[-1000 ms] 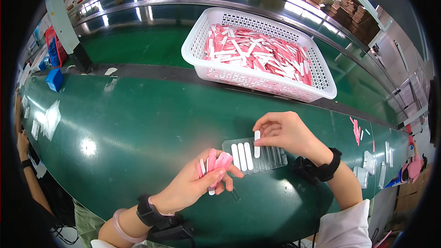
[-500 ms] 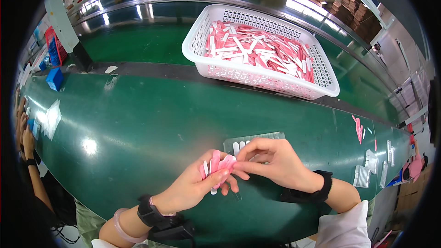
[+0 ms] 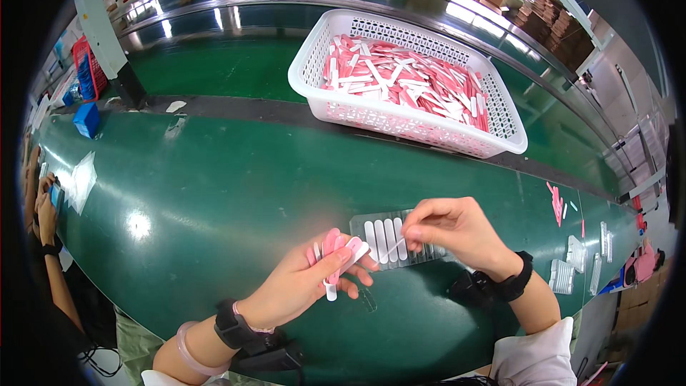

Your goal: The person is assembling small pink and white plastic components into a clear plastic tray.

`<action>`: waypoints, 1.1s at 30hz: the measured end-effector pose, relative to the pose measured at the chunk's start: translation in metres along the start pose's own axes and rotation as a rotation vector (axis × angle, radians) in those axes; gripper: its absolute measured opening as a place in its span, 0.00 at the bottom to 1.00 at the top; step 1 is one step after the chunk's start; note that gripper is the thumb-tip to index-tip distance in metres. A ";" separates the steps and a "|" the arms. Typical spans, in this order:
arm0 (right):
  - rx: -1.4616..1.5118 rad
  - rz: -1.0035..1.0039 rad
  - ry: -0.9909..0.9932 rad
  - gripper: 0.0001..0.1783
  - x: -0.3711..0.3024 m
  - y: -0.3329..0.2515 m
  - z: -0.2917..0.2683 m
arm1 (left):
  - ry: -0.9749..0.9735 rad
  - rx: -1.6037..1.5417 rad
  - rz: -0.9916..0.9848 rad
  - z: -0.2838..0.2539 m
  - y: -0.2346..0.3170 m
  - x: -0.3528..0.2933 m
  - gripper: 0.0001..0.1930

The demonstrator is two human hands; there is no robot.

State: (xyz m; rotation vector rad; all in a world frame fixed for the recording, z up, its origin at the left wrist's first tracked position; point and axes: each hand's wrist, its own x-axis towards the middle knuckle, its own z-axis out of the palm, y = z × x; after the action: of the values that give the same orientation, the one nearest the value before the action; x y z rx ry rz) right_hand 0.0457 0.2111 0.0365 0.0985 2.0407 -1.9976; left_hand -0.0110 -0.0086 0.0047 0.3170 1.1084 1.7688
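Four strips (image 3: pixel 379 241) laid in the tray (image 3: pixel 359 224), a bunch (image 3: pixel 333 246) in hand

The tray, clear and ridged, lies on the green table (image 3: pixel 214 186), just beyond the left hand (image 3: pixel 304 273) and partly under the right hand (image 3: pixel 457 232). Four white strips sit side by side in its left part. Clear ridges show farther right; fingers hide some of them, so I cannot tell exactly how many slots are left.

The right hand has thumb and forefinger closed on a slim strip (image 3: pixel 394 248), seen nearly edge-on over the tray; it does not look seated yet. The left hand is curled around the bunch of pink and white strips, thumb pressed on top, lower fingers looser.

By my judgement this tray is about half filled. Plenty remains: the white basket (image 3: pixel 304 89) beyond holds a large heap (image 3: pixel 407 82), and more clear trays (image 3: pixel 562 276) lie to the right.
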 end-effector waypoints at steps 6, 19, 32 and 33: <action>-0.061 0.183 0.145 0.07 0.002 -0.012 -0.030 | 0.013 0.016 -0.039 -0.004 -0.002 0.000 0.11; -0.766 -0.093 -0.013 0.18 0.030 -0.006 -0.033 | 0.087 0.058 -0.057 -0.001 -0.001 0.002 0.07; -0.265 0.042 -0.024 0.09 0.011 0.002 0.029 | 0.052 0.115 -0.005 0.001 0.000 0.001 0.11; -0.223 0.040 0.011 0.08 0.009 -0.001 0.027 | 0.050 0.115 -0.005 0.001 0.001 0.001 0.11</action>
State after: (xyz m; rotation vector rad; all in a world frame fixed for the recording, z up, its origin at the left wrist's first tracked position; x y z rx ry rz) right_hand 0.0406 0.1827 0.0348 0.1032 2.2337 -1.7371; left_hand -0.0111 -0.0069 0.0055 0.3414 1.2488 1.7203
